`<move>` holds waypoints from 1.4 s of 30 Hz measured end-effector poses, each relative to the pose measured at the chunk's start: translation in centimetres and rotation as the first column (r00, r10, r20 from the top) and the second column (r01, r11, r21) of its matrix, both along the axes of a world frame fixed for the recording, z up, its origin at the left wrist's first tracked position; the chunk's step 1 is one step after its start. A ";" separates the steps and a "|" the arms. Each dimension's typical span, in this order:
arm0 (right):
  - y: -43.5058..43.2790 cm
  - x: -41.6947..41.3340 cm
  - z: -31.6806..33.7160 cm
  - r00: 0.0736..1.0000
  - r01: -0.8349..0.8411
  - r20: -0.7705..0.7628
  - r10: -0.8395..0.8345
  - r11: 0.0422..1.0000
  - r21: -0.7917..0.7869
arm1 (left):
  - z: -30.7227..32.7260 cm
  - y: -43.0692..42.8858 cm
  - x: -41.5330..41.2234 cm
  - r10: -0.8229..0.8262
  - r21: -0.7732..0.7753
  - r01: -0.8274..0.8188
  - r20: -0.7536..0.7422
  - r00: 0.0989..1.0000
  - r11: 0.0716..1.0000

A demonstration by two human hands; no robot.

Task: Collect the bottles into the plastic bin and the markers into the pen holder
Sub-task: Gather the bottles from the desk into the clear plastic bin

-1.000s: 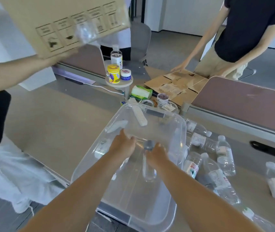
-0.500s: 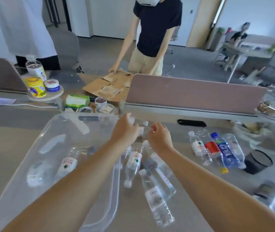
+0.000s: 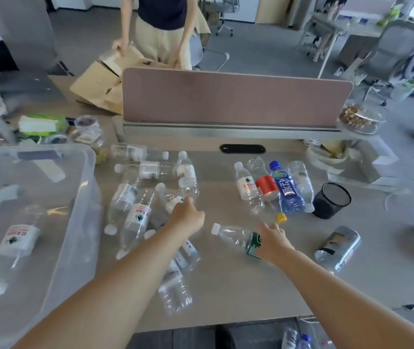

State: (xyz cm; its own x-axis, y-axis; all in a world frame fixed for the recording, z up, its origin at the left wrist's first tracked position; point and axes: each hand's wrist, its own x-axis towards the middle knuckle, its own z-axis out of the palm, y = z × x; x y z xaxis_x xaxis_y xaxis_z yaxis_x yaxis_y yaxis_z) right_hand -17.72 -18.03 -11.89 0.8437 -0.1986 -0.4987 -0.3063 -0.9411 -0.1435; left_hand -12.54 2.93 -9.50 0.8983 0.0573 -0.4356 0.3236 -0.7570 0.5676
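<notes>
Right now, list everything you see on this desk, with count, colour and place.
plastic bin: one, clear, left; at least one bottle inside
clear bottles: about eight, lying mid-desk beside the bin
red-label bottle: one, yellow cap, right of centre
blue bottle: one, beside the red-label one
green-label bottle: one, clear, under the right hand
pen holder: one, black mesh, right
divider: one, pinkish-brown, desk's rear
cardboard box: one, brown, beyond the divider's left end
left hand: one, among the clear bottles
right hand: one, on the green-label bottle
</notes>
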 end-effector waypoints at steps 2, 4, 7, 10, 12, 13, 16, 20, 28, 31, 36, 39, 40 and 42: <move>-1.2 0.0 -1.4 0.999 -0.035 -0.009 0.035 0.999 0.005 | -1.8 -1.0 -0.9 0.047 0.015 -0.047 -0.038 0.998 0.999; -2.0 0.2 -2.3 0.995 -0.098 -0.014 0.099 0.995 0.002 | -3.4 -1.6 -1.8 0.109 0.030 -0.108 -0.047 0.993 0.994; -2.4 0.9 -3.3 0.978 -0.209 -0.022 0.209 0.978 0.001 | -5.1 -1.8 -2.9 0.198 0.033 -0.198 -0.014 0.980 0.980; -2.2 1.3 -4.8 0.972 -0.234 -0.002 0.235 0.972 0.031 | -5.6 -1.9 -3.2 0.284 0.028 -0.283 0.000 0.959 0.959; -1.9 1.5 -5.0 0.975 -0.220 0.040 0.217 0.973 0.068 | -5.8 -1.8 -3.2 0.350 0.045 -0.350 0.022 0.937 0.936; -1.7 1.6 -4.8 0.978 -0.202 0.064 0.196 0.975 0.097 | -5.7 -1.7 -3.2 0.378 0.061 -0.380 0.037 0.925 0.923; -1.5 2.2 -3.9 0.981 -0.162 0.137 0.136 0.966 0.203 | -5.4 -1.6 -3.5 0.413 0.145 -0.412 0.031 0.910 0.899; -1.7 3.4 -2.0 0.969 -0.190 0.208 0.132 0.938 0.289 | -5.8 -1.9 -4.2 0.377 0.298 -0.348 -0.046 0.925 0.889; -2.5 4.1 -0.9 0.954 -0.166 0.297 0.044 0.901 0.400 | -8.0 -1.5 -5.3 0.473 0.194 -0.441 -0.175 0.863 0.876; -2.4 3.8 -1.2 0.953 -0.120 0.301 -0.024 0.885 0.450 | -8.1 -1.3 -5.6 0.472 0.148 -0.451 -0.167 0.866 0.880; -1.1 3.7 -0.9 0.949 -0.038 0.293 -0.114 0.882 0.469 | -6.1 -0.8 -4.8 0.457 0.069 -0.453 -0.071 0.886 0.889; 0.8 4.4 0.4 0.941 -0.018 0.300 -0.156 0.863 0.504 | -3.4 0.5 -4.1 0.430 -0.056 -0.427 0.052 0.901 0.903; 1.7 4.7 1.0 0.937 -0.019 0.309 -0.167 0.855 0.519 | -2.2 1.0 -3.9 0.407 -0.072 -0.401 0.092 0.909 0.913; 3.9 5.4 2.5 0.922 -0.027 0.336 -0.193 0.834 0.552 | 0.0 2.3 -3.7 0.347 -0.066 -0.340 0.169 0.923 0.938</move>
